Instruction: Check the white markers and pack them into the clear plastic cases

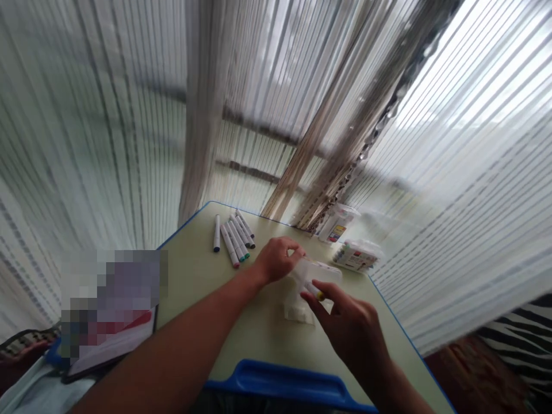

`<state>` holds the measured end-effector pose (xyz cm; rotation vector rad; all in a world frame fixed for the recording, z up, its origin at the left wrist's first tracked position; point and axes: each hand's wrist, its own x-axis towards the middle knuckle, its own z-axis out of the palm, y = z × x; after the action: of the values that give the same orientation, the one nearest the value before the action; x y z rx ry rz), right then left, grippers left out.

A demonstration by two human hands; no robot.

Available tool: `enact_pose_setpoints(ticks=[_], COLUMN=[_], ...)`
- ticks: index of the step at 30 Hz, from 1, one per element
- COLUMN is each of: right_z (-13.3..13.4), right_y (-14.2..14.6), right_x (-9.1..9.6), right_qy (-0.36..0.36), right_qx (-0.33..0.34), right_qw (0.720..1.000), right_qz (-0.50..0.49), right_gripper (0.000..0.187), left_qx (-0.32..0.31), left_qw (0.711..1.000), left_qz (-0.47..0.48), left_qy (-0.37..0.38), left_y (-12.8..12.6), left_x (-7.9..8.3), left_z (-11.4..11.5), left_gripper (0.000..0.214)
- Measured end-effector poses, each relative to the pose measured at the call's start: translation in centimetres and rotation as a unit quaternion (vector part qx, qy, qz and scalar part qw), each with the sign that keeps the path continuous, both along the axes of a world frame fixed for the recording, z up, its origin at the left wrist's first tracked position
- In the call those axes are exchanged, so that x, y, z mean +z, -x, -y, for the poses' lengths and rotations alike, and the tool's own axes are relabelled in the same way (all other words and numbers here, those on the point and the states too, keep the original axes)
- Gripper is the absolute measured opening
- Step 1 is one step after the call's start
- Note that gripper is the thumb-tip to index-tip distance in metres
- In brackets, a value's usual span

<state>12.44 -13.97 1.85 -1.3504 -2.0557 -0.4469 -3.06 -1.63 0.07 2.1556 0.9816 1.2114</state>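
My left hand (276, 260) is closed around the near end of a clear plastic marker case (324, 271) that lies on the pale green table (207, 282). My right hand (348, 323) pinches a white marker with a yellow cap (314, 290) right at the case's edge. Several white markers with coloured caps (235, 234) lie in a row at the far left of the table, one (217, 232) a little apart from the rest. A small white piece (297, 312) lies on the table under my right fingers.
Two more marker boxes (359, 255) (337, 223) stand at the table's far right edge by the sheer curtains (431, 172). A blue handle (280, 382) edges the near side. A dark tablet or folder (112, 345) lies at the left.
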Motion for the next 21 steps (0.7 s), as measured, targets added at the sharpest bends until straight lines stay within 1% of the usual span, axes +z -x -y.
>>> enact_pose_setpoints(ticks=[2, 5, 10, 14, 18, 21], right_z=[-0.1, 0.0, -0.1, -0.3, -0.5, -0.6], right_y=[0.1, 0.2, 0.4, 0.6, 0.8, 0.7], right_x=[-0.1, 0.1, 1.5, 2.7, 3.5, 3.3], right_qy=[0.023, 0.064, 0.158, 0.227, 0.247, 0.241], right_qx=[0.005, 0.008, 0.006, 0.025, 0.031, 0.035], right_qw=[0.999, 0.997, 0.986, 0.971, 0.966, 0.967], right_qz=[0.024, 0.046, 0.062, 0.065, 0.068, 0.072], right_gripper=[0.032, 0.033, 0.035, 0.033, 0.028, 0.030], left_qx=[0.000, 0.007, 0.017, 0.014, 0.011, 0.008], left_qw=[1.000, 1.000, 0.999, 1.000, 1.000, 0.999], left_qz=[0.000, 0.004, 0.006, 0.005, 0.004, 0.005], left_qy=[-0.005, -0.019, -0.028, -0.023, -0.029, -0.033], left_y=[0.0, -0.1, -0.1, -0.1, -0.1, -0.1], left_x=[-0.2, -0.5, -0.6, -0.3, -0.2, -0.2], left_z=[-0.2, -0.4, -0.4, -0.3, -0.2, -0.3], left_gripper=[0.034, 0.033, 0.032, 0.031, 0.031, 0.031])
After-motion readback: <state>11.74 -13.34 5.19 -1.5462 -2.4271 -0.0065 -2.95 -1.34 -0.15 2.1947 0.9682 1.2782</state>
